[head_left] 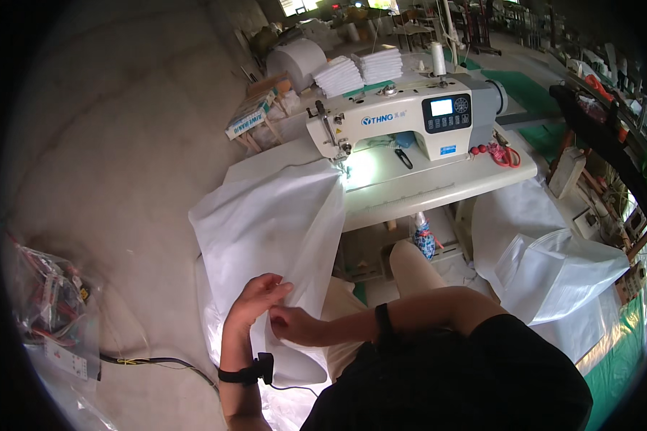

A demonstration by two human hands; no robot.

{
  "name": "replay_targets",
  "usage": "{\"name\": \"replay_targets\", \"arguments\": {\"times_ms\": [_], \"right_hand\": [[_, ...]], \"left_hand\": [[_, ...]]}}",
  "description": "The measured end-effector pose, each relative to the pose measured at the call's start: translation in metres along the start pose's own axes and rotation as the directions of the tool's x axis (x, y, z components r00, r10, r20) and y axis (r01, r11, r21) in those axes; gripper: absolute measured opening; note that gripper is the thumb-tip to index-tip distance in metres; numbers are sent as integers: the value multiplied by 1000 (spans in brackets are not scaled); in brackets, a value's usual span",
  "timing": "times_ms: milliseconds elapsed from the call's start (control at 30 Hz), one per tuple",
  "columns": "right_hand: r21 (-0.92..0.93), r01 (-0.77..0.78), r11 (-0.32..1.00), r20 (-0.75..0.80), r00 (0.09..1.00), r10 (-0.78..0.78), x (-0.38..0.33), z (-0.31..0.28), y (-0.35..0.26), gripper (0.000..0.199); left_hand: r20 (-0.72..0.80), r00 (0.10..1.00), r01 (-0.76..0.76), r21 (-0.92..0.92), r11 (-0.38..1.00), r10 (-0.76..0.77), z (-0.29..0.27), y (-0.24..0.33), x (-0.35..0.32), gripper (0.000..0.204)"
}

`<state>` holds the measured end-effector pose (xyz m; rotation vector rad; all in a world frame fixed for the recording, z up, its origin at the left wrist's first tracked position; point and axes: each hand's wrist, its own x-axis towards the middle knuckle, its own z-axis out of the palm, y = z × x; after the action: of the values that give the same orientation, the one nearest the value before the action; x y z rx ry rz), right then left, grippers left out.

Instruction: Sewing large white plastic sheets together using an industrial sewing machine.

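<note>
A white fabric sheet (pixel 273 215) runs from the lit needle area of a sewing machine (pixel 402 115) down over the table's near left edge. Close to my lap, my left hand (pixel 257 300) pinches the sheet, thumb and fingers together at its edge. Just below and to the right, my right hand (pixel 293 327) is closed on the same sheet, its fingers curled and partly hidden. The far end of the sheet lies under the machine's head, where a lamp glows. Below my hands the loose lower part of the sheet hangs down.
Small black thread snips (pixel 403 159) lie under the machine arm, and red-handled scissors (pixel 509 156) at its right end. Folded white sheets (pixel 553 273) hang to my right. White stacks (pixel 359 70) stand behind the machine. A plastic bag (pixel 54 309) sits far left beside a black cable (pixel 162 360).
</note>
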<state>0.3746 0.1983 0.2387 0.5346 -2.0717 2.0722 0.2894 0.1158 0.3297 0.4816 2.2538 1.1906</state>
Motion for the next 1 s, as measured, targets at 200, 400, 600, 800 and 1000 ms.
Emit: {"name": "replay_targets", "arguments": {"times_ms": [200, 400, 600, 800, 1000], "right_hand": [[-294, -65, 953, 188, 974, 124, -2, -4, 8, 15], [-55, 166, 985, 177, 972, -154, 83, 4, 47, 13], [-466, 193, 864, 367, 930, -10, 92, 3, 52, 16], [26, -836, 548, 92, 548, 832, 39, -69, 66, 45], [-9, -821, 571, -107, 568, 816, 61, -84, 86, 48]], "left_hand": [[-212, 935, -188, 385, 903, 285, -7, -35, 23, 14], [-40, 705, -269, 909, 319, 708, 3, 40, 4, 3], [96, 743, -220, 970, 107, 662, -30, 10, 30, 10], [-60, 722, -213, 928, 304, 689, -34, -27, 37, 11], [-121, 700, -239, 889, 390, 704, -44, -31, 42, 14]]}}
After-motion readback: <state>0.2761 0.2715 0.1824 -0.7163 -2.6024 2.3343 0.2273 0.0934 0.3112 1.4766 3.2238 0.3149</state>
